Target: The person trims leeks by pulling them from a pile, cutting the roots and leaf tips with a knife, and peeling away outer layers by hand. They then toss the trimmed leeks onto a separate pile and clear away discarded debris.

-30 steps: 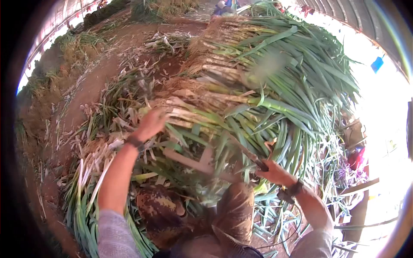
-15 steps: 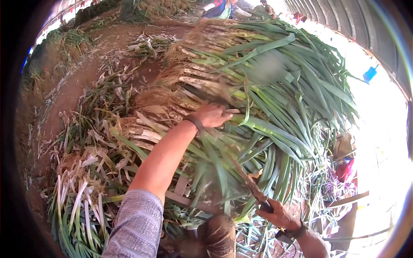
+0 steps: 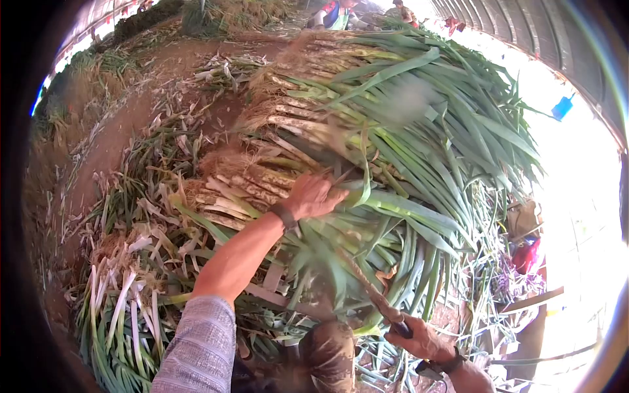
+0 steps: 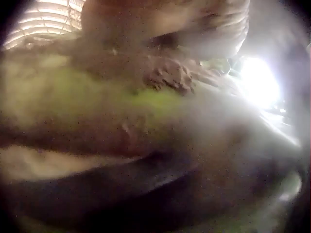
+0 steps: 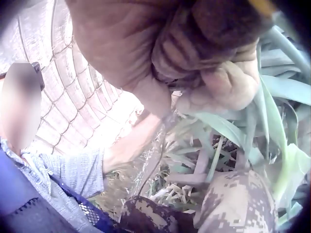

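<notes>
A large heap of leeks (image 3: 426,137) lies with its roots to the left and its green leaves to the right. At the heap's near side my left hand (image 3: 313,195) grips a thick leek (image 3: 393,204). The left wrist view is blurred, with a green and brown stalk (image 4: 146,102) close up. Lower right, my right hand (image 3: 422,338) holds the dark handle of a long, brownish tool (image 3: 370,288) that points up and left among the leaves. In the right wrist view, the fingers of my right hand (image 5: 204,63) are curled; the handle is mostly hidden.
Pale-stemmed leeks (image 3: 134,314) lie at the lower left. Loose trimmings (image 3: 164,150) cover the ground left of the heap. A camouflage-clad knee (image 3: 327,354) is at the bottom centre. Another person (image 3: 337,14) is beyond the heap, and a blue object (image 3: 562,108) hangs at the right.
My left hand has moved right from the root side onto the leek, then slightly down. My right hand still holds the tool, now lower in view. The head view has shifted.
</notes>
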Motion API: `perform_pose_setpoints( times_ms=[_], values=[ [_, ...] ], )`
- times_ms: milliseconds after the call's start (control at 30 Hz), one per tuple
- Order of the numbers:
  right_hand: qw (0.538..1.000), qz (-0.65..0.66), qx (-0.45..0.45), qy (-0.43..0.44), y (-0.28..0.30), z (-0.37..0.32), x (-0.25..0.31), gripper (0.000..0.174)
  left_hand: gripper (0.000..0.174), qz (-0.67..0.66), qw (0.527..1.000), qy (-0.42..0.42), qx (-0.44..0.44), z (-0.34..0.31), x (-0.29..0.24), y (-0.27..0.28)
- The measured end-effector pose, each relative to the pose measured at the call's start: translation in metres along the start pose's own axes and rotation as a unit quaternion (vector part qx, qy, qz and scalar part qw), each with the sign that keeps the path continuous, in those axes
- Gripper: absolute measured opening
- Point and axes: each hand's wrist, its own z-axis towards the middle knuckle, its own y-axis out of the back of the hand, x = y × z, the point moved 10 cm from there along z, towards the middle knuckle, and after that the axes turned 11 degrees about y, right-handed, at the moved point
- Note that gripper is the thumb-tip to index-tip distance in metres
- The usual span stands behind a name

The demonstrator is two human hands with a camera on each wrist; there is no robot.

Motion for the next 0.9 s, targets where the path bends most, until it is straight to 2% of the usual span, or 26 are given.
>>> perform_pose_setpoints(
  times_ms=[67,133,200,300,333,400,433,467,500,533,567,633,667,700,767,800,867,900],
  values=[
    [1.000,0.007,0.026,0.001,-0.005,-0.009,0.004,0.036,0.047,-0.016,0.999,-0.013,-0.028,-0.023,-0.011,0.014],
    [0.999,0.019,0.040,0.017,-0.006,-0.014,0.001,0.036,0.046,-0.019,0.993,-0.075,-0.092,-0.043,-0.020,0.021],
    [0.997,0.044,0.047,0.037,-0.006,-0.015,0.004,0.035,0.045,-0.045,0.995,-0.074,-0.053,-0.064,-0.022,0.016],
    [0.998,0.051,0.044,0.021,-0.002,-0.013,-0.005,0.035,0.049,-0.038,0.974,-0.184,-0.123,-0.111,-0.040,0.014],
    [0.998,0.049,0.046,0.013,-0.002,-0.014,-0.006,0.036,0.049,-0.041,0.975,-0.185,-0.118,-0.112,-0.040,0.007],
    [0.998,0.044,0.040,0.025,-0.001,-0.011,0.002,0.034,0.052,-0.079,0.982,-0.152,-0.076,-0.107,-0.032,0.002],
    [0.998,0.052,0.027,0.035,0.000,-0.008,0.007,0.034,0.062,-0.051,0.990,-0.127,-0.025,-0.098,-0.025,-0.006],
    [0.997,0.059,0.013,0.044,0.001,-0.007,0.010,0.033,0.062,-0.050,0.991,-0.123,-0.024,-0.087,-0.031,0.003],
    [0.997,0.043,0.002,0.060,0.003,-0.007,0.011,0.032,0.058,-0.065,0.994,-0.037,0.084,-0.069,-0.030,-0.008],
    [0.998,0.066,0.007,0.023,0.002,-0.008,0.001,0.031,0.055,-0.082,0.977,0.050,0.190,-0.067,-0.027,-0.024],
    [0.997,0.075,-0.003,0.028,0.006,-0.009,-0.002,0.030,0.055,-0.082,0.978,0.055,0.185,-0.068,-0.031,-0.031],
    [0.991,0.120,-0.033,0.041,0.008,-0.011,-0.002,0.029,0.063,0.028,1.000,-0.010,-0.011,-0.064,-0.034,-0.026],
    [0.990,0.128,-0.036,0.041,0.008,-0.013,0.003,0.030,0.063,0.028,0.999,-0.006,-0.014,-0.067,-0.028,-0.030],
    [0.993,0.110,-0.035,0.024,0.007,-0.016,0.000,0.030,0.065,0.005,0.998,-0.037,-0.048,-0.073,-0.029,-0.026],
    [0.996,0.077,-0.032,0.017,0.007,-0.021,0.006,0.032,0.066,-0.031,0.982,-0.114,-0.149,-0.092,-0.039,-0.007],
    [0.997,0.073,-0.033,0.020,0.004,-0.023,0.008,0.032,0.066,-0.031,0.981,-0.115,-0.154,-0.097,-0.038,-0.004],
    [0.997,0.058,-0.046,0.013,-0.001,-0.034,0.005,0.033,0.064,-0.058,0.990,-0.090,-0.088,-0.108,-0.034,-0.014],
    [0.998,0.053,-0.044,-0.010,-0.006,-0.041,0.004,0.034,0.064,-0.060,0.990,-0.087,-0.090,-0.119,-0.034,-0.012]
  ],
)
